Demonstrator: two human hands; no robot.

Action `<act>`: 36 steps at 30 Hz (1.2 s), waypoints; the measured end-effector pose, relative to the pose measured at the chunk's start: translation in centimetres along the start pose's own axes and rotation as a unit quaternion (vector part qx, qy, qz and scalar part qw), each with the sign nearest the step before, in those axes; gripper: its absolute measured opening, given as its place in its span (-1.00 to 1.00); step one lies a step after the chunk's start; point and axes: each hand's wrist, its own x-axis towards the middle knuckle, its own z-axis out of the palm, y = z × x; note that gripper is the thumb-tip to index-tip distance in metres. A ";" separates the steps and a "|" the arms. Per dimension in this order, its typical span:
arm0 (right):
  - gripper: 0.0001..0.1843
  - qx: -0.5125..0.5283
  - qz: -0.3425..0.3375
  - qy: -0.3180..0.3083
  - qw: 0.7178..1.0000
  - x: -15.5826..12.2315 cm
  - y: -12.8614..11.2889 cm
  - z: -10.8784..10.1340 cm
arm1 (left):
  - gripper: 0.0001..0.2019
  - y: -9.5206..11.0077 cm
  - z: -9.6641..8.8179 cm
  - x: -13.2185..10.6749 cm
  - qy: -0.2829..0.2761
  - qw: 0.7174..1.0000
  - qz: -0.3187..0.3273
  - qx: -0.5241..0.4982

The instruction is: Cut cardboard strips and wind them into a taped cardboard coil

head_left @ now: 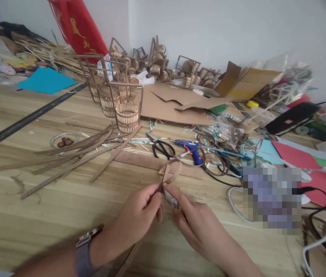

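Observation:
My left hand (pixel 140 211), with a watch on its wrist, pinches a narrow brown cardboard strip (pixel 175 175) that curls into a loop beyond the fingers. In my right hand (pixel 196 219) is a utility knife (pixel 171 198), its grey front end against the strip by my left fingertips; the blade itself is hard to make out. The index finger of that hand stretches along the top of the knife. Another corrugated strip (pixel 130 256) runs below my left wrist. Just past the loop lie black-handled scissors (pixel 163 149) and a blue glue gun (pixel 190 150).
Loose cardboard strips (pixel 73 165) and a ring of brown balls (pixel 65 142) lie left. Small slatted buckets (pixel 127 117) stand behind, near a flat cardboard sheet (pixel 163 105). Tangled strips, cables and coloured paper (pixel 292 154) crowd the right. A long black bar (pixel 33 117) crosses the left.

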 end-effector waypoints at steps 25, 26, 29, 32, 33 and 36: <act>-0.41 0.027 0.015 -0.025 0.999 -0.1 -0.1 -0.4 | -0.71 0.0 -0.2 0.1 0.002 1.000 0.008 0.004; -0.41 0.027 0.014 -0.025 0.999 -0.1 -0.1 -0.4 | -0.71 0.0 -0.2 0.1 0.003 1.000 0.006 0.007; -0.40 0.025 0.011 -0.022 0.999 -0.1 -0.1 -0.4 | -0.71 0.0 -0.2 0.0 0.002 1.000 0.003 0.018; -0.38 0.016 0.009 -0.023 1.000 -0.2 -0.2 -0.3 | -0.73 0.1 -0.1 -0.1 -0.004 1.000 0.005 0.029; -0.37 0.013 0.008 -0.022 1.000 -0.2 -0.1 -0.3 | -0.73 0.1 -0.1 -0.2 -0.006 1.000 0.005 0.030; -0.38 0.005 -0.002 -0.015 1.000 -0.2 0.1 -0.1 | -0.73 0.2 0.0 -0.2 -0.009 1.000 0.000 0.024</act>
